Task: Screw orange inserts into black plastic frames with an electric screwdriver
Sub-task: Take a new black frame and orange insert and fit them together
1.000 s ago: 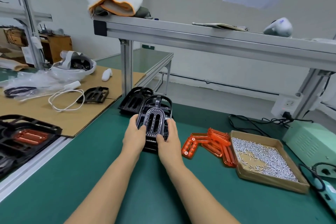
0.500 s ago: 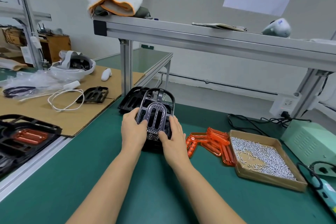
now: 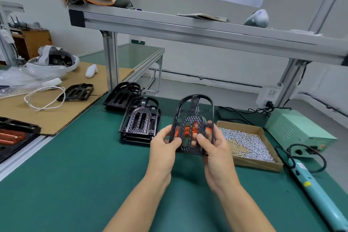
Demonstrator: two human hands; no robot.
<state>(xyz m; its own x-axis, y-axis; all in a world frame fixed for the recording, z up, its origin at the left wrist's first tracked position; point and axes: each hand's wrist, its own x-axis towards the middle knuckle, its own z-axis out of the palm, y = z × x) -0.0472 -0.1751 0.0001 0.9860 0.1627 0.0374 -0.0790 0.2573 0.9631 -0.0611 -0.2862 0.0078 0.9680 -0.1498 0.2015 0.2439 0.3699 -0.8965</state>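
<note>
A black plastic frame (image 3: 194, 118) is held tilted up above the green mat. My left hand (image 3: 164, 147) grips its lower left edge and my right hand (image 3: 214, 149) grips its lower right side. Orange inserts (image 3: 185, 130) lie on the mat behind the frame, seen partly through its slots. A stack of black frames (image 3: 140, 120) stands to the left of my hands, with another stack (image 3: 123, 95) behind it. The light blue electric screwdriver (image 3: 316, 194) lies on the mat at the right.
A cardboard tray (image 3: 261, 164) of small silver screws sits right of my hands. A green power box (image 3: 299, 130) stands at the far right with cables. Cardboard (image 3: 79, 111) with one frame and a white cord lies left. An aluminium shelf (image 3: 188, 30) runs overhead.
Both hands lifted the top frame off the stack and carried it to the right, over the orange inserts. The stack stays on the mat.
</note>
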